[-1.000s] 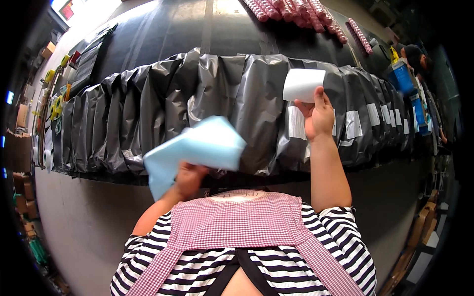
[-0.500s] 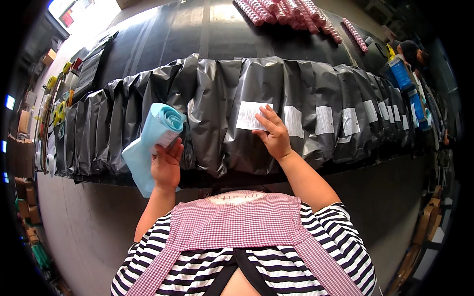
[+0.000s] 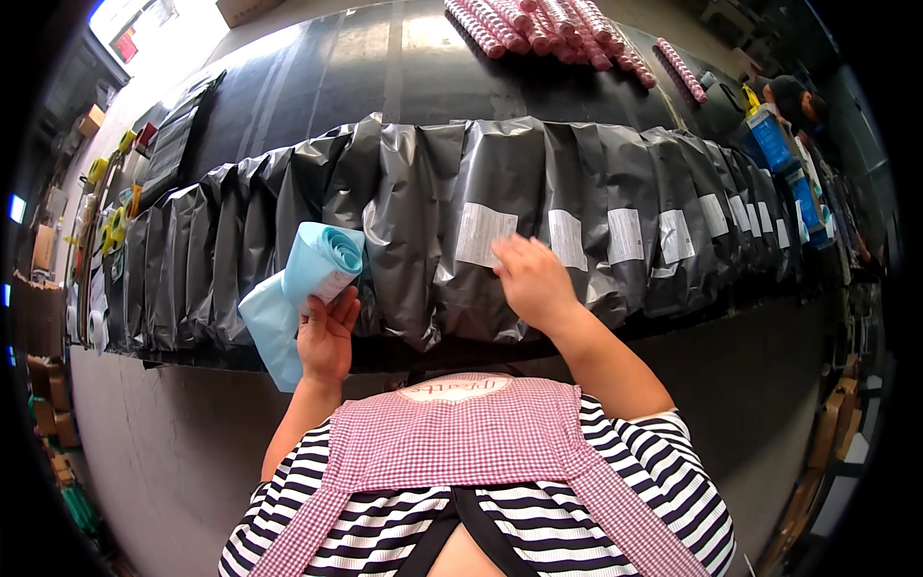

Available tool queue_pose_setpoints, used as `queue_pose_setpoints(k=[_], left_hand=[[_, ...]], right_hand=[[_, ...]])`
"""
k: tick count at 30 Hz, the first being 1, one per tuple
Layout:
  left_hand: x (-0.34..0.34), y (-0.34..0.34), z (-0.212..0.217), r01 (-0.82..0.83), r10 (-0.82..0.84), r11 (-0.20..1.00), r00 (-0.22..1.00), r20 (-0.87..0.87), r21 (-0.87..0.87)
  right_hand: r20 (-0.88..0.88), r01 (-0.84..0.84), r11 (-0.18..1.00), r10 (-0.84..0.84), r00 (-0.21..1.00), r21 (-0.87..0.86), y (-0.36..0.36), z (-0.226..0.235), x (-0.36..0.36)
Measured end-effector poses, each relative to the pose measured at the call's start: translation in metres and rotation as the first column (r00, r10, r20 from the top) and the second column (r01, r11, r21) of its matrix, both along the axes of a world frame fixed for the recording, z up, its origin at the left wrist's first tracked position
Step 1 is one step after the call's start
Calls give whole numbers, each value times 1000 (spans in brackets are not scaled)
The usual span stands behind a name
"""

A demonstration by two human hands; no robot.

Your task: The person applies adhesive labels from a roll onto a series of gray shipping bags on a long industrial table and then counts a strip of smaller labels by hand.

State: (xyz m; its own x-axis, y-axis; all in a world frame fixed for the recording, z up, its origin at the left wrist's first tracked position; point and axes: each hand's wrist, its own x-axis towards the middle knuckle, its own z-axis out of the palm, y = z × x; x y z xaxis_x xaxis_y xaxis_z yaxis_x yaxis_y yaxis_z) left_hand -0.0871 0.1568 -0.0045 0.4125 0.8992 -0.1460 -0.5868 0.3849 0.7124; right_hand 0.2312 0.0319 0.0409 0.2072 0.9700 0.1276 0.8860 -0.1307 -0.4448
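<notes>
My left hand (image 3: pixel 327 341) is closed around a roll of light blue label backing (image 3: pixel 322 260). A white label shows on the roll beside my fingers, and a loose blue tail hangs down on the left. Grey plastic mailing bags (image 3: pixel 404 212) stand packed side by side in a long row along the table edge. A white printed label (image 3: pixel 486 234) lies on the front of the middle bag. At its right edge is my right hand (image 3: pixel 538 284), fingers stretched toward the label and slightly blurred, with nothing visible in them. Bags to the right carry white labels; those to the left show none.
Behind the bags stretches a black table (image 3: pixel 346 72) with a pile of pink-and-white patterned rolls (image 3: pixel 548 29). One single roll (image 3: pixel 681 69) lies apart from them. Blue boxes (image 3: pixel 772 139) stand at the far right, near another person (image 3: pixel 793 101). Yellow-handled items (image 3: pixel 113 231) are at the left.
My right hand has moved slightly down and its spread fingers have come together, leaving more of the middle bag's label showing. My left hand still holds the blue roll, slightly lower.
</notes>
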Motion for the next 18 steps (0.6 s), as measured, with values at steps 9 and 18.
queue_pose_setpoints(k=[9, 18], left_hand=[[4, 2, 7, 61, -61, 998, 998, 8, 15], [-16, 1, 20, 56, -55, 998, 997, 45, -31]], right_hand=[[-80, 115, 993, -112, 990, 35, 46, -84, -32], [-250, 6, 964, -76, 965, -267, -33, -1, -69]])
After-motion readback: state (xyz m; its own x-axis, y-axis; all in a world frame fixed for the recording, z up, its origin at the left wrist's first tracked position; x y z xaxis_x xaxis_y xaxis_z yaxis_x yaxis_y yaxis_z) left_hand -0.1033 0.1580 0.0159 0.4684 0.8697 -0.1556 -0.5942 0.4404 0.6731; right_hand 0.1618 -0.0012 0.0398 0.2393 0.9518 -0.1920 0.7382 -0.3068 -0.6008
